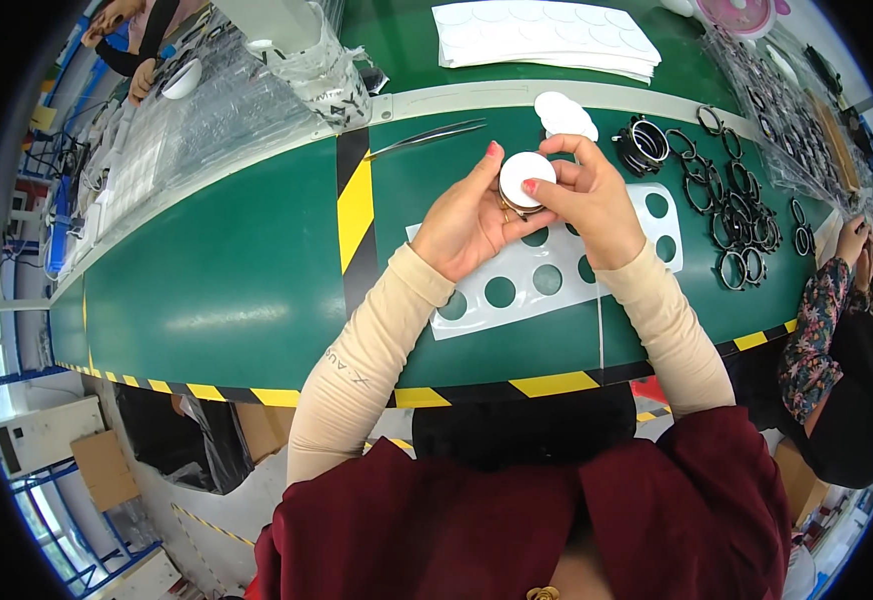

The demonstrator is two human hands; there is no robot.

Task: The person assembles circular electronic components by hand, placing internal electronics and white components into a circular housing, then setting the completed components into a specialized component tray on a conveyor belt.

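Between my hands, above the green table, is a small round part with a dark rim and a white disc (pixel 527 172) over its top. My left hand (pixel 465 228) closes round its left and lower side. My right hand (pixel 597 200) grips it from the right, thumb pressed on the white face and fingers behind the far edge. Beneath the hands lies a white sheet with round holes (pixel 482 315), partly covered by them. Just beyond my right hand are several loose white discs (pixel 563 112), overlapping. A stack of black rings (pixel 643 146) stands to their right.
Tweezers (pixel 427 138) lie to the left, by a yellow-black tape strip (pixel 355 215). Many loose black rings (pixel 742 215) spread over the right side. White sheets with round outlines (pixel 547 38) are stacked at the back. Another person's patterned sleeve (pixel 819 335) is at the far right.
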